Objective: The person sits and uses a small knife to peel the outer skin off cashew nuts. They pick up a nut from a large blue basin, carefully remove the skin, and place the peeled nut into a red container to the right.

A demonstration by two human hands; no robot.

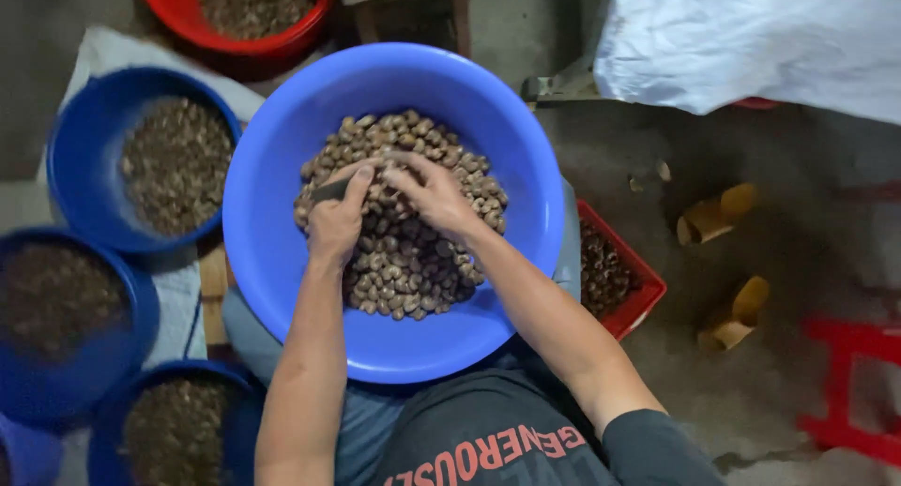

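A large blue plastic basin [282, 251] rests on my lap, holding a heap of brown-beige nuts [413, 261]. Over the heap, my left hand [335, 219] is closed around a small dark tool whose tip [330, 189] sticks out to the left. My right hand [434, 193] is just beside it, fingers pinched on a single nut [383, 174] held against the tool. Both forearms reach in from the bottom of the view.
Three more blue basins [80, 129] [141, 298] [113, 420] with dark nuts stand at the left, a red basin [253, 40] at the top. A red crate [638, 294] of nuts sits right of my lap, a white sack [751, 36] top right, red stool [849, 383] far right.
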